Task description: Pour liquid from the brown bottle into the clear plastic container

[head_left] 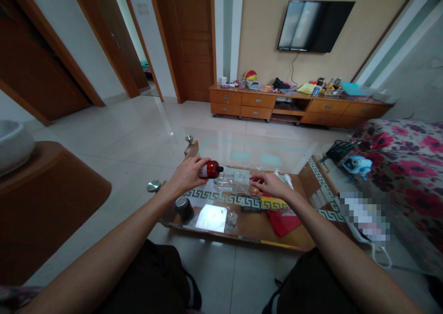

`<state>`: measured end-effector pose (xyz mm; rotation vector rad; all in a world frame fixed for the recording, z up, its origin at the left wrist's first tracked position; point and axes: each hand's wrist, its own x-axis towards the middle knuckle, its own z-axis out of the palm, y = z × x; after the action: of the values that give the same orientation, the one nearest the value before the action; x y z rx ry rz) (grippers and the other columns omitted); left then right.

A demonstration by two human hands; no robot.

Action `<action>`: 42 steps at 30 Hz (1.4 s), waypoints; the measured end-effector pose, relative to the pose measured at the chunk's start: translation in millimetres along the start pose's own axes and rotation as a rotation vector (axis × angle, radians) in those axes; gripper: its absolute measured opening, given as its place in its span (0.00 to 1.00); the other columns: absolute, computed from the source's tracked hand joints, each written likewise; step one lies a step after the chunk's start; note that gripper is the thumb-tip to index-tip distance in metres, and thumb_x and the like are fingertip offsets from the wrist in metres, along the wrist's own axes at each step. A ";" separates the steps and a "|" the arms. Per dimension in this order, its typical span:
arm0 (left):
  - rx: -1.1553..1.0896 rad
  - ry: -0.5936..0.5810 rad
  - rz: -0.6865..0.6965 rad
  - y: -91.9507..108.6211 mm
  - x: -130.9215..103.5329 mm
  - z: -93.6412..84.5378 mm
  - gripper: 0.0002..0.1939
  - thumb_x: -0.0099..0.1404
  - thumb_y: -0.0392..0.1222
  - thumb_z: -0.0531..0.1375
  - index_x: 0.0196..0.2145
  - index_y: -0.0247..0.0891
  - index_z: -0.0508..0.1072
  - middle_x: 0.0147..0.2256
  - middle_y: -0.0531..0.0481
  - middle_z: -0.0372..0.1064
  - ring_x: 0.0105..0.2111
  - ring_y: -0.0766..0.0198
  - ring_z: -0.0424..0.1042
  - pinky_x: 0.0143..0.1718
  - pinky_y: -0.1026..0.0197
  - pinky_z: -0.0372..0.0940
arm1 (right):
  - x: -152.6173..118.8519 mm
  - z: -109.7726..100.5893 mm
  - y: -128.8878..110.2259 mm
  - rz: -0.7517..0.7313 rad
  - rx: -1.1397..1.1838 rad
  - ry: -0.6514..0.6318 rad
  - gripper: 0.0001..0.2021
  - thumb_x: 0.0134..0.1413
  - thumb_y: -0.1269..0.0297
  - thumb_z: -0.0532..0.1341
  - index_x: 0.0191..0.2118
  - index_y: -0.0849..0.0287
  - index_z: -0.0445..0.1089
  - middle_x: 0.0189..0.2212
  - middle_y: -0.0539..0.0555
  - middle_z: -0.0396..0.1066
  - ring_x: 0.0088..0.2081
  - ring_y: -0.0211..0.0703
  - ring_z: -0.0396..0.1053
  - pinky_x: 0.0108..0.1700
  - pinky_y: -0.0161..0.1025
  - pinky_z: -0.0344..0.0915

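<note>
My left hand [188, 173] grips a small dark red bottle [212, 169] with a black cap and white label, tipped on its side with the cap pointing right toward a clear plastic container [235, 181] on the glass coffee table [221, 148]. My right hand [270, 185] rests flat on the table just right of that container, fingers spread and touching its edge. An orange object [255, 191] peeks out under the right fingers.
A dark round cup [183, 208] sits at the table's near left. A red bag [284, 222] lies on the lower shelf. A floral sofa [404, 166] with a blue toy [358, 165] stands right; a TV cabinet [297, 106] lines the far wall.
</note>
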<state>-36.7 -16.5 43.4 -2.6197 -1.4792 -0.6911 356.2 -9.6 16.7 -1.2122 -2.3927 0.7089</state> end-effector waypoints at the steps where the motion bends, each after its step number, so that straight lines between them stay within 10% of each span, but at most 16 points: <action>1: -0.023 0.004 -0.013 -0.3 -0.7 2.0 0.39 0.59 0.48 0.73 0.66 0.51 0.65 0.54 0.44 0.72 0.52 0.47 0.72 0.52 0.45 0.69 | -0.2 0.0 1.1 0.005 -0.007 0.004 0.12 0.68 0.56 0.63 0.52 0.52 0.80 0.46 0.55 0.83 0.41 0.47 0.80 0.44 0.42 0.74; 13: -0.262 0.232 -0.169 10.9 13.7 -12.2 0.40 0.57 0.56 0.75 0.63 0.48 0.66 0.51 0.44 0.77 0.48 0.48 0.78 0.48 0.45 0.72 | -0.6 -19.0 -29.0 0.032 -0.050 0.318 0.16 0.71 0.56 0.58 0.58 0.50 0.75 0.44 0.54 0.82 0.40 0.47 0.80 0.46 0.42 0.74; 24: -0.517 0.381 -0.012 112.6 67.5 -15.2 0.43 0.54 0.58 0.77 0.63 0.47 0.68 0.55 0.43 0.73 0.52 0.49 0.75 0.50 0.44 0.74 | 3.8 -4.9 -92.0 -0.195 0.058 0.494 0.43 0.61 0.55 0.69 0.76 0.48 0.48 0.67 0.62 0.65 0.61 0.59 0.71 0.62 0.57 0.70; 32: -0.757 0.278 0.056 156.1 83.2 9.2 0.45 0.53 0.58 0.78 0.63 0.45 0.67 0.56 0.43 0.73 0.52 0.51 0.75 0.45 0.50 0.77 | -18.7 -20.5 -76.8 -0.154 0.159 0.615 0.41 0.54 0.59 0.72 0.71 0.50 0.57 0.60 0.59 0.72 0.54 0.58 0.75 0.58 0.57 0.73; 42: -0.376 0.105 0.191 130.6 71.0 12.0 0.45 0.61 0.66 0.70 0.69 0.49 0.61 0.63 0.42 0.67 0.62 0.45 0.67 0.67 0.39 0.62 | -22.8 -35.1 -28.7 -0.086 0.082 0.674 0.43 0.49 0.57 0.74 0.70 0.47 0.60 0.63 0.59 0.69 0.61 0.63 0.70 0.61 0.62 0.70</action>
<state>106.6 -27.0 83.4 -2.8836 -1.1450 -1.1617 369.2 -33.3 59.6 -1.0845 -1.8210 0.2951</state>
